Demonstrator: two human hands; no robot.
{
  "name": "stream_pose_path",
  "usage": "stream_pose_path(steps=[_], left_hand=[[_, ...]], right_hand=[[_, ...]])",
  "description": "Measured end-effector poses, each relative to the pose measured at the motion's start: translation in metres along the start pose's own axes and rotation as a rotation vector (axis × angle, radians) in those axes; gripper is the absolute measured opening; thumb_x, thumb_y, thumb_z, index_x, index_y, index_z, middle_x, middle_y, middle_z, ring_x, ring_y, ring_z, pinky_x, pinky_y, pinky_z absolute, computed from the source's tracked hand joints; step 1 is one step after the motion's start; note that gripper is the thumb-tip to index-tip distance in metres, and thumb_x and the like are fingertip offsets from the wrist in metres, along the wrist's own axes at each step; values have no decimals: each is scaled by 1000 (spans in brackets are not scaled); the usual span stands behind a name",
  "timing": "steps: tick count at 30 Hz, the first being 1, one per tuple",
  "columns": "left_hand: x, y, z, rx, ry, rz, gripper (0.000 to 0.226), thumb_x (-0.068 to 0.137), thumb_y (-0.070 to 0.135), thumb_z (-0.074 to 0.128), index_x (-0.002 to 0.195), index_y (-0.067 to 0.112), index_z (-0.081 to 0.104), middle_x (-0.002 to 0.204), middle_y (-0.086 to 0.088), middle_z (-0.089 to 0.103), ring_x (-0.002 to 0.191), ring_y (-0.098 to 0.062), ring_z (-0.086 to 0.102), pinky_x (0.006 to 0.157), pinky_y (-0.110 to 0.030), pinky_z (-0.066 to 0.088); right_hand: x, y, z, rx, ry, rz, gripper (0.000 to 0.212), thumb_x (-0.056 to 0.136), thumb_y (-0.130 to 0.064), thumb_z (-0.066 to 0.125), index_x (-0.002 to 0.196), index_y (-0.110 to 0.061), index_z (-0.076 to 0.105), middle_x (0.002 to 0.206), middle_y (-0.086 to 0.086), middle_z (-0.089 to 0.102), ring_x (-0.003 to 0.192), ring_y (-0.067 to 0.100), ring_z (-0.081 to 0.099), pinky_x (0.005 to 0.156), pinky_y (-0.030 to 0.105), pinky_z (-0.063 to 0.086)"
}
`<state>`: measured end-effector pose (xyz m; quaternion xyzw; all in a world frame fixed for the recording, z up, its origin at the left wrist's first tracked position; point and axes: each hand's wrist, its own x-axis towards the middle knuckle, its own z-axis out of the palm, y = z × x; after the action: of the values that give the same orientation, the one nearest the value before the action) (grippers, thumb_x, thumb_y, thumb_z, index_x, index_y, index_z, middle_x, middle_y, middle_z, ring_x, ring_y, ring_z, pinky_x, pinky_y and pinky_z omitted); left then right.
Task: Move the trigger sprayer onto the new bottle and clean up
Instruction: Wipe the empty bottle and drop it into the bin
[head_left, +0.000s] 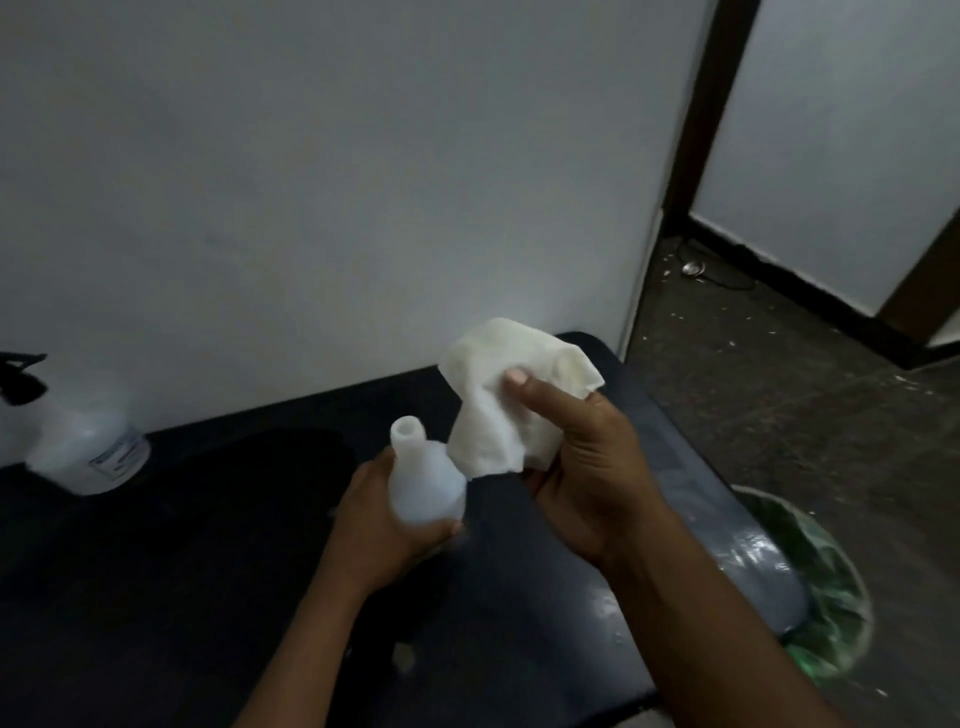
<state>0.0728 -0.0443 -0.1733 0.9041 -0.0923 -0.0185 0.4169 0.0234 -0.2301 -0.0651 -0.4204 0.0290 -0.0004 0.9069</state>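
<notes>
Left hand (384, 525) gripping open bottle (423, 480), neck tilted up-left

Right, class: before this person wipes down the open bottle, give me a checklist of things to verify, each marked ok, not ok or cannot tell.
1. Left hand grips the open bottle firmly: ok.
2. Sprayer off this bottle, neck bare: ok.
3. Right hand holds the white cloth: ok.
4. Trigger sprayer seated on the other bottle at far left: ok, though tightness cannot tell.
5. Open bottle emptied: cannot tell.
6. Dark table dry: not ok, wet patches near the right edge.
</notes>
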Motion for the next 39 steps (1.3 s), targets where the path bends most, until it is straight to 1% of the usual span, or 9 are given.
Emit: stream_pose_path(steps=[4, 8, 10, 15, 20, 26, 31, 35, 39], left_hand=[[-7, 10, 9, -45, 25, -51, 71, 52, 58, 82, 116, 43, 54, 109, 11, 64, 96, -8, 64, 73, -27, 54], [-23, 38, 19, -95, 52, 50, 72, 46, 58, 84, 111, 50, 54, 104, 14, 65, 93, -4, 62, 69, -23, 48], [-29, 46, 24, -96, 63, 50, 79, 45, 60, 83, 117, 41, 56, 106, 11, 65, 94, -5, 63, 70, -24, 48], [-32, 55, 30, -148, 78, 70, 83, 44, 54, 90, 118, 33, 58, 107, 6, 66, 94, -10, 63, 71, -28, 50], [-35, 55, 23, -245, 87, 49, 79, 44, 58, 84, 115, 39, 57, 104, 7, 69, 93, -9, 67, 69, -26, 54], [-31, 60, 25, -347, 61, 64, 69, 47, 49, 92, 106, 44, 59, 101, 10, 70, 89, 3, 67, 60, -18, 56], [-34, 66, 24, -346, 11, 123, 70, 45, 48, 90, 107, 45, 59, 102, 16, 69, 94, 5, 65, 64, -10, 55], [-38, 72, 21, -414, -75, 168, 72, 46, 49, 88, 109, 61, 57, 110, 22, 67, 101, -1, 66, 67, -14, 57], [-42, 73, 20, -455, -102, 197, 77, 49, 50, 87, 119, 55, 56, 118, 19, 67, 106, -7, 67, 73, -17, 57]], right_hand=[[-8, -28, -30, -154, 92, -34, 21, 73, -16, 77, 94, -18, 77, 97, 8, 77, 87, 23, 73, 70, 39, 60], [-14, -66, -61, -1450, 254, -275, 8, 84, -23, 71, 89, -17, 70, 87, 3, 74, 83, 22, 70, 68, 34, 56], [-22, -88, -75, -1845, 197, -169, 11, 85, -21, 68, 97, -20, 68, 94, 3, 72, 86, 23, 67, 68, 31, 50], [-45, -108, -73, -1476, -344, -315, 5, 81, -26, 72, 84, -31, 71, 74, -13, 71, 68, 1, 64, 58, 22, 50], [-32, -99, -88, -1816, -39, -339, 20, 85, -20, 67, 103, -27, 73, 101, -2, 73, 91, 19, 66, 72, 29, 50], [-27, -93, -77, -1546, -135, -532, 28, 64, -15, 61, 88, -26, 68, 93, -4, 66, 82, 14, 62, 64, 29, 52], [-20, -78, -86, -1331, -46, -435, 16, 85, -15, 63, 84, -28, 55, 83, -6, 69, 73, 8, 66, 56, 22, 52], [-10, -66, -95, -1367, 142, -320, 8, 86, -18, 63, 84, -26, 65, 83, -6, 70, 75, 8, 64, 60, 29, 52], [-5, -61, -97, -1280, 244, -227, 16, 85, -17, 64, 81, -31, 72, 80, -13, 70, 74, 0, 62, 56, 21, 47]])
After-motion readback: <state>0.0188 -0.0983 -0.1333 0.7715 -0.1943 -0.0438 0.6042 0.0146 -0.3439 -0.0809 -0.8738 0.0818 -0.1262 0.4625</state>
